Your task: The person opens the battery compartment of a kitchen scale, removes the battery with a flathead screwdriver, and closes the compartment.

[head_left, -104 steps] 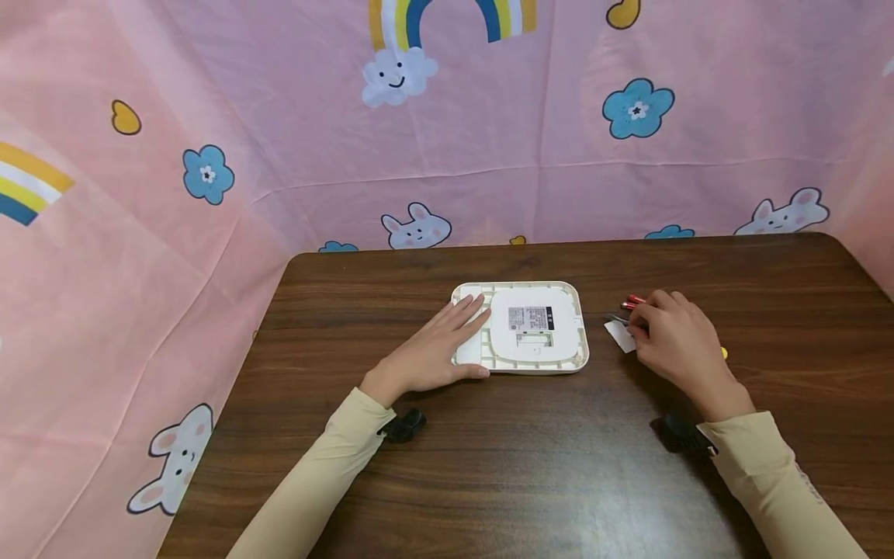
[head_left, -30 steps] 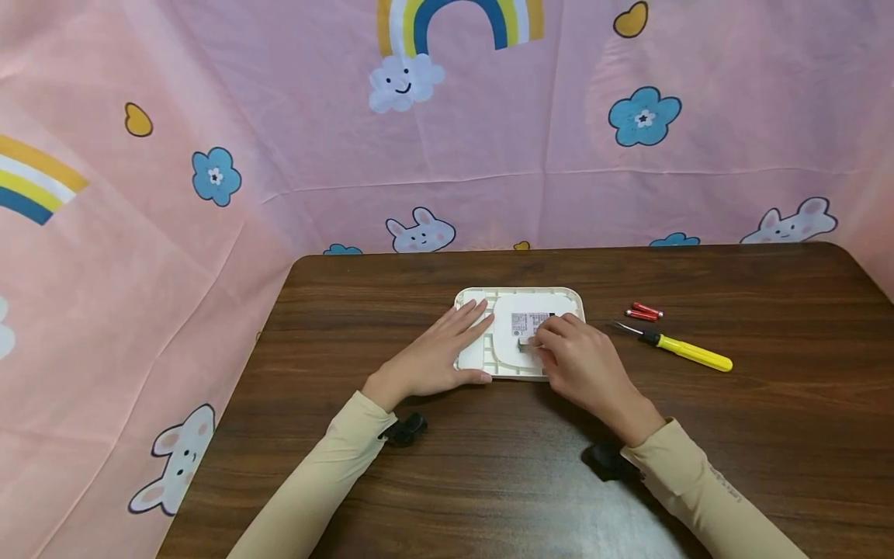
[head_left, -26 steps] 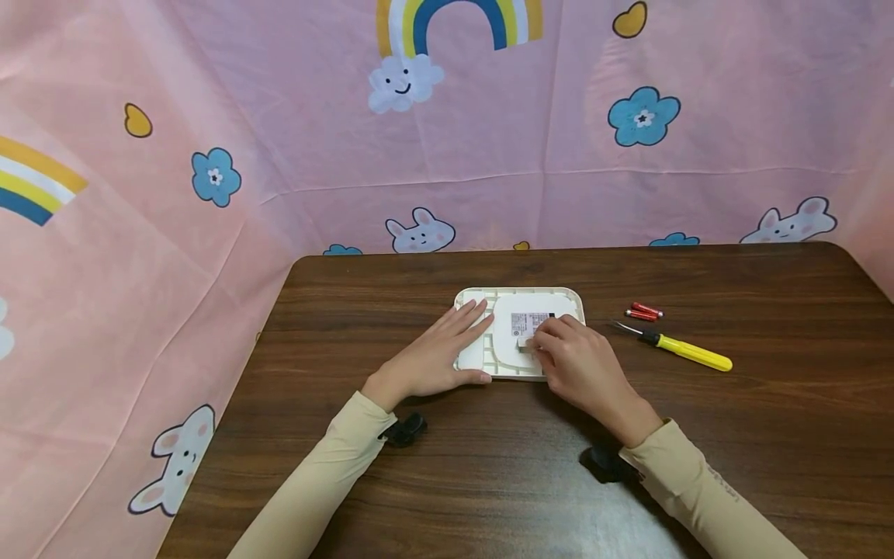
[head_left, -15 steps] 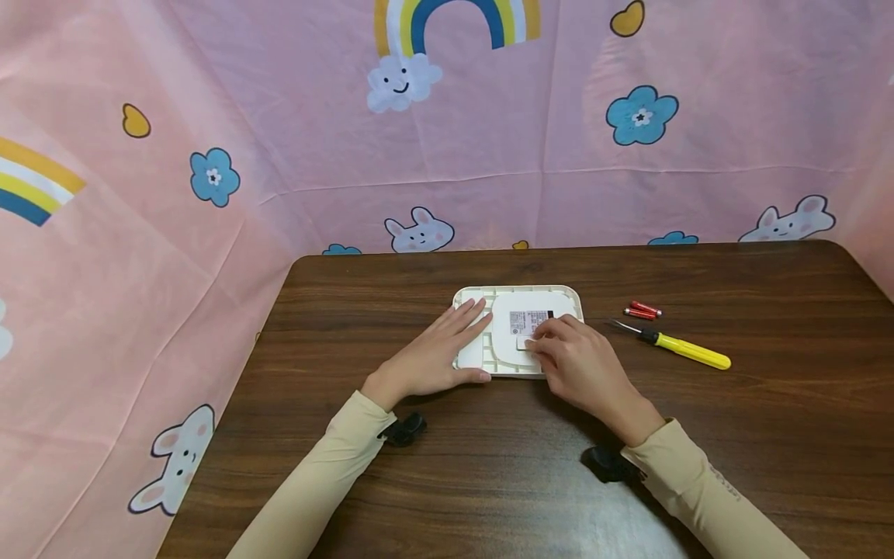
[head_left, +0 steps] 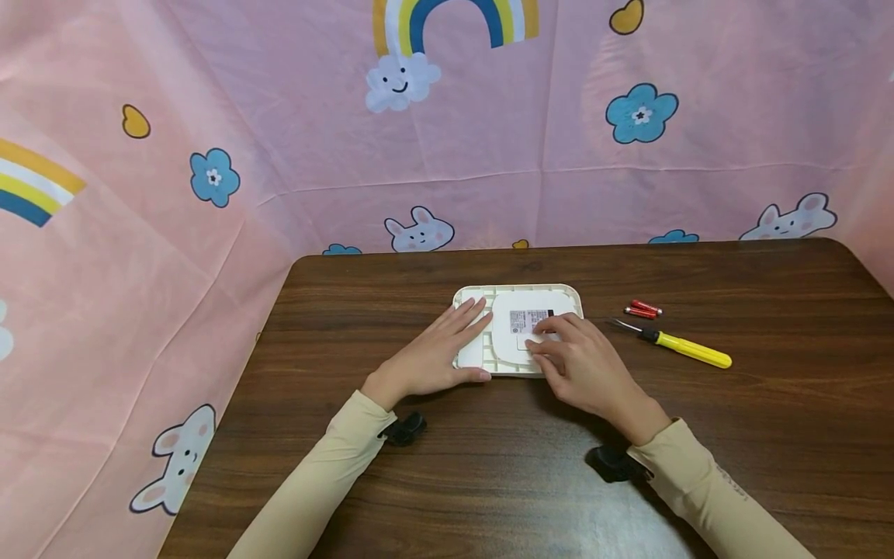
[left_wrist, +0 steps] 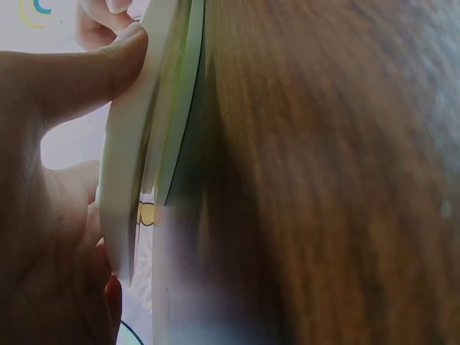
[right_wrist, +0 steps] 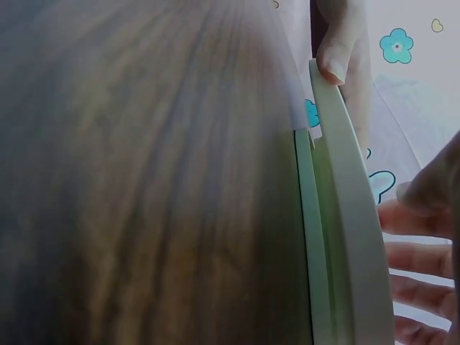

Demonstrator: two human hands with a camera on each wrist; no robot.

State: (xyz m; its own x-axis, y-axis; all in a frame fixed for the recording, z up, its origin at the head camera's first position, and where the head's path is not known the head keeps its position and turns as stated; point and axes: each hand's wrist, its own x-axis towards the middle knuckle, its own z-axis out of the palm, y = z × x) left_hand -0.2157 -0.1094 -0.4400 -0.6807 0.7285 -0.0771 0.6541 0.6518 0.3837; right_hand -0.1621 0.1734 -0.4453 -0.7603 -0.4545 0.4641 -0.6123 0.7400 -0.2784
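Note:
A white kitchen scale [head_left: 503, 301] lies underside up on the table, a printed label [head_left: 528, 321] on its raised centre. My left hand [head_left: 436, 353] rests spread over its left side, thumb at the near edge [left_wrist: 129, 57]. Below the label, the small white battery cover [head_left: 522, 343] lies flat in the battery opening, partly hidden by fingers. My right hand [head_left: 583, 365] touches this cover with a fingertip; its fingers are loosely bent and pinch nothing. In the right wrist view, the right fingers [right_wrist: 420, 259] spread above the scale's side [right_wrist: 352, 215].
Right of the scale, two red batteries [head_left: 642, 309] lie side by side. Nearer, a tool with a yellow handle [head_left: 691, 351] and a thin pointed metal tip lies toward the scale. A patterned pink cloth [head_left: 475, 140] hangs behind the wooden table [head_left: 447, 497].
My right hand has brought the battery cover from beside the tool to the scale. The cover, pinched and tilted before, now lies flat, and the fingers have loosened. My left hand stays put.

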